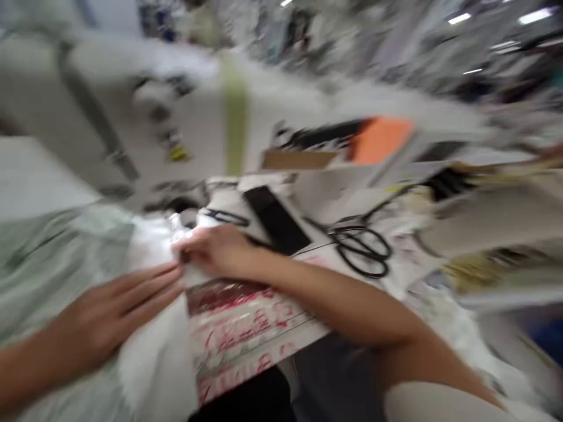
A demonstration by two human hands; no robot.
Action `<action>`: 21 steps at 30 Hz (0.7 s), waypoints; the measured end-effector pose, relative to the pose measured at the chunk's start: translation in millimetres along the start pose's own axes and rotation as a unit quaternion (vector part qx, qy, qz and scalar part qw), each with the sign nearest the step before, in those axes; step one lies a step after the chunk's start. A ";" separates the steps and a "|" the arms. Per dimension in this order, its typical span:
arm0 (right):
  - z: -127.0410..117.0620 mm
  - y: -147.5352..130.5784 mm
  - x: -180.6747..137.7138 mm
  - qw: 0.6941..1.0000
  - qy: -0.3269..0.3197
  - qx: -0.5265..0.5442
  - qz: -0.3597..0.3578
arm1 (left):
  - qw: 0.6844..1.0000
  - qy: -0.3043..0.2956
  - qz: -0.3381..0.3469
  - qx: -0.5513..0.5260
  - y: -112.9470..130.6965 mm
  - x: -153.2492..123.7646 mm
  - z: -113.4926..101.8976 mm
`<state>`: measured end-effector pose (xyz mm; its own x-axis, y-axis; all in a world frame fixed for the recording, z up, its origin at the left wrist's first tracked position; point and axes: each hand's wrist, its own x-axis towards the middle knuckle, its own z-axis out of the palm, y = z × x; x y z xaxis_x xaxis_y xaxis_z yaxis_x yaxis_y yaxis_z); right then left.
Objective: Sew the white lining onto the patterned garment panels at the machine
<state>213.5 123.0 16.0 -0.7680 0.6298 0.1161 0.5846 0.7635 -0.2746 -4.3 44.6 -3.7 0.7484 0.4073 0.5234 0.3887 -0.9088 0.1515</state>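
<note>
A white sewing machine (189, 117) stands over the work, its lit needle area close to my fingers. Pale green and white cloth (79, 240) covers the left of the table and hangs toward me. My left hand (109, 310) lies flat on this cloth, fingers stretched toward the needle area. My right hand (215, 249) is beside the needle at the white cloth's edge, its fingers curled and pressed together. Blur hides what is between them. The two hands' fingertips nearly meet.
A black phone (277, 220) lies right of the needle, near small black-handled snips (226, 217). Black-handled scissors (363, 249) rest farther right. Red writing marks the table's front (246, 334). Behind are an orange card (382, 140) and a cardboard box (299, 159). White cloth (461, 334) lies at right.
</note>
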 end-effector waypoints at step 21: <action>35.0 -1.9 11.9 0.992 0.086 -0.028 -0.083 | 0.993 -0.085 -0.041 0.074 5.3 -19.1 -2.3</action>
<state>194.1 124.1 -15.5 -0.8023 0.5057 0.3171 0.4706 0.8627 -0.1852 -17.8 31.8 -10.9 0.7863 0.4998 0.3632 0.5173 -0.8540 0.0553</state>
